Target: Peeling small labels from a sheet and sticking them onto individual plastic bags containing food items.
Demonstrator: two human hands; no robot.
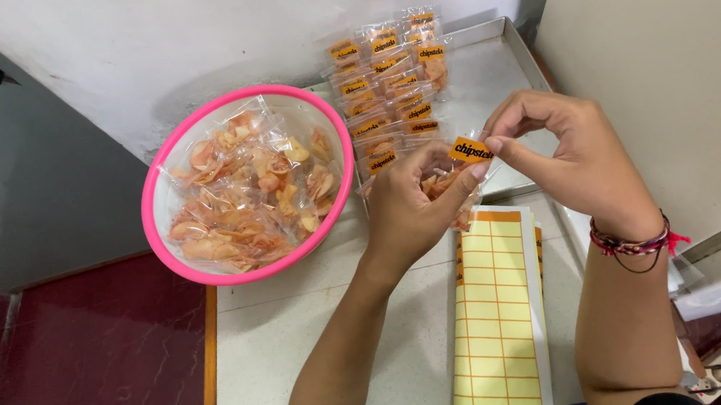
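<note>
My left hand (410,204) grips a small clear packet of orange chips (444,184) above the table. My right hand (559,153) pinches the top of the same packet, its fingertips touching an orange label sticker (471,150) on it. A long yellow sticker sheet (496,327) with an orange grid lies on the table just below both hands. To the left stands a pink-rimmed bowl (174,151) full of clear chip packets. Behind the hands a metal tray (495,70) holds rows of labelled packets (390,88).
The small white table (306,341) has a wooden edge on its left and a dark red floor (66,383) beside it. A white wall stands behind, and a beige cabinet side (698,44) is close on the right. A power strip (720,366) lies at the lower right.
</note>
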